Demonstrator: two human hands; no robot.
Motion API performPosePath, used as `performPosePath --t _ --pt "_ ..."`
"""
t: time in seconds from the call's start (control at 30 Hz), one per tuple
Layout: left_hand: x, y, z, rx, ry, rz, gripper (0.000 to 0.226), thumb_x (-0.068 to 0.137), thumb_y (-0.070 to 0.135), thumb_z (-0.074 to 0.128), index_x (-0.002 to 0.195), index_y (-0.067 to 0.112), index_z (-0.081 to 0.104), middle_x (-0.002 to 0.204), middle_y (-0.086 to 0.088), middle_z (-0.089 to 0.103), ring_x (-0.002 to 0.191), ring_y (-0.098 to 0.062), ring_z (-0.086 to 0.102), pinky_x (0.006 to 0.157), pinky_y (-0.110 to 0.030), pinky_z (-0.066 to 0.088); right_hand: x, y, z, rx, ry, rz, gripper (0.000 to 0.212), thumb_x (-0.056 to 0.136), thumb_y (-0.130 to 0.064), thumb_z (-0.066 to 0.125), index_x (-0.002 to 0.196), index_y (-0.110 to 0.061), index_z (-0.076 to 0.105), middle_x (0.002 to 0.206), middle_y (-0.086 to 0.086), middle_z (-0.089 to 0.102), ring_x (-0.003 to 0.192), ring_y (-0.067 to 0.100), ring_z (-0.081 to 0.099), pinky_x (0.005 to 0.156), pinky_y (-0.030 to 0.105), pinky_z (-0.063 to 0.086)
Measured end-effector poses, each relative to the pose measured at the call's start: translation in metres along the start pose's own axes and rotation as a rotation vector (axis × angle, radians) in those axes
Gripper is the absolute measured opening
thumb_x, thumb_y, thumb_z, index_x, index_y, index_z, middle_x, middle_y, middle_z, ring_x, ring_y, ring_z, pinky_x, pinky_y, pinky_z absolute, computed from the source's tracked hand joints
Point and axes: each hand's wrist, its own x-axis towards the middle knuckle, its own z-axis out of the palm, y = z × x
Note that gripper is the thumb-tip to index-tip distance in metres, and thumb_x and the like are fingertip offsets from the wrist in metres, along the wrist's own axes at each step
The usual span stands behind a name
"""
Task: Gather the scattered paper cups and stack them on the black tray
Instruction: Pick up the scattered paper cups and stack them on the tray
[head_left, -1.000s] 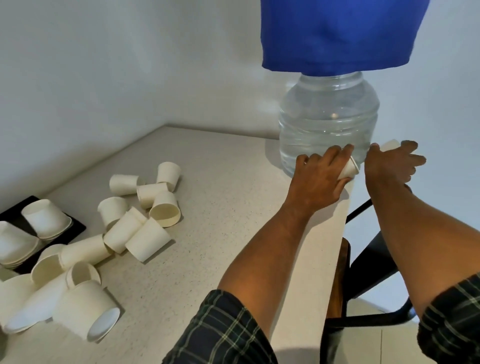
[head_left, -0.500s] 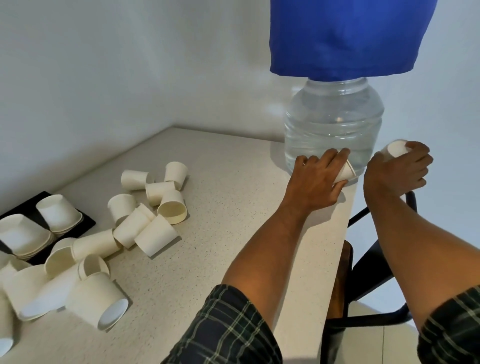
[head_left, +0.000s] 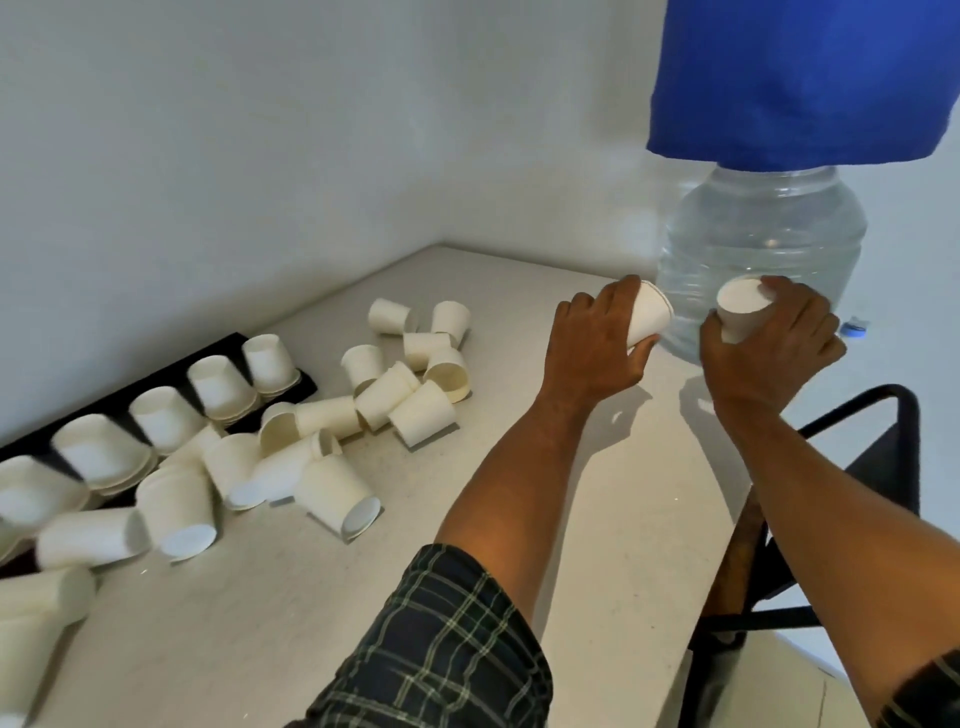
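My plaid sleeve (head_left: 441, 639) fills the near edge of the counter (head_left: 597, 519), and both my forearms reach across it toward the far right corner. Along the counter's left edge, a heap of scattered paper cups (head_left: 332, 493) lies on its sides, the nearest ones touching one another, the heap thinning out toward the middle of the counter, where a few cups (head_left: 415, 332) lie just beside each other. Behind the heap, against the wall on the left edge, the black tray (head_left: 228, 345) carries several upside-down stacks of cups (head_left: 218, 387) in a row. Further out, my left hand (head_left: 592, 343) is closed around one paper cup (head_left: 647, 319), held tilted, clear of the counter. Just beside it my right hand (head_left: 769, 343) grips another cup (head_left: 740, 309) with its white base turned toward me. Both cups sit right in front of the big water jug (head_left: 763, 234) at the far right corner, which is draped with a blue cloth (head_left: 800, 78). A black chair (head_left: 883, 467) stands off the counter's right edge.
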Motion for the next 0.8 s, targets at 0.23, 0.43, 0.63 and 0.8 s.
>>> performPosePath --t 0.23,0.43,0.63,0.8 --pt "-0.036 -0.065 -0.063 0.087 0.032 -0.176 0.062 0.077 0.051 0.073 0.124 0.012 0.059 0.114 -0.012 0.063 0.093 -0.031 0.063 0.075 -0.037 0.051 -0.05 -0.081 0.001 0.448 -0.264 -0.243 0.067 0.072 -0.044 0.077 0.126 -0.015 0.049 0.119 0.009 0.058 0.109 0.03 0.054 0.092 0.039 0.041" --pt "-0.07 -0.125 -0.125 0.129 0.075 -0.333 0.066 0.076 0.052 0.075 0.125 0.012 0.057 0.11 -0.009 0.063 0.095 -0.028 0.062 0.078 -0.041 0.052 -0.087 -0.159 0.003 0.736 -0.512 -0.22 0.072 0.075 -0.051 0.078 0.134 -0.025 0.045 0.127 -0.005 0.054 0.115 0.018 0.053 0.087 0.034 0.052" --pt "-0.108 -0.187 -0.184 0.197 0.187 -0.516 0.067 0.073 0.051 0.079 0.122 0.013 0.054 0.104 -0.007 0.064 0.093 -0.028 0.062 0.079 -0.04 0.051 -0.113 -0.243 0.007 0.897 -0.728 -0.212 0.072 0.075 -0.053 0.077 0.136 -0.036 0.041 0.131 -0.016 0.051 0.119 0.01 0.053 0.089 0.041 0.055" --pt "-0.132 -0.241 -0.232 0.264 0.208 -0.632 0.064 0.076 0.049 0.077 0.125 0.016 0.052 0.109 -0.007 0.061 0.098 -0.028 0.057 0.079 -0.038 0.048 -0.129 -0.313 0.022 1.022 -0.862 -0.273 0.067 0.08 -0.043 0.077 0.137 -0.024 0.047 0.133 -0.007 0.052 0.121 0.01 0.051 0.094 0.036 0.051"
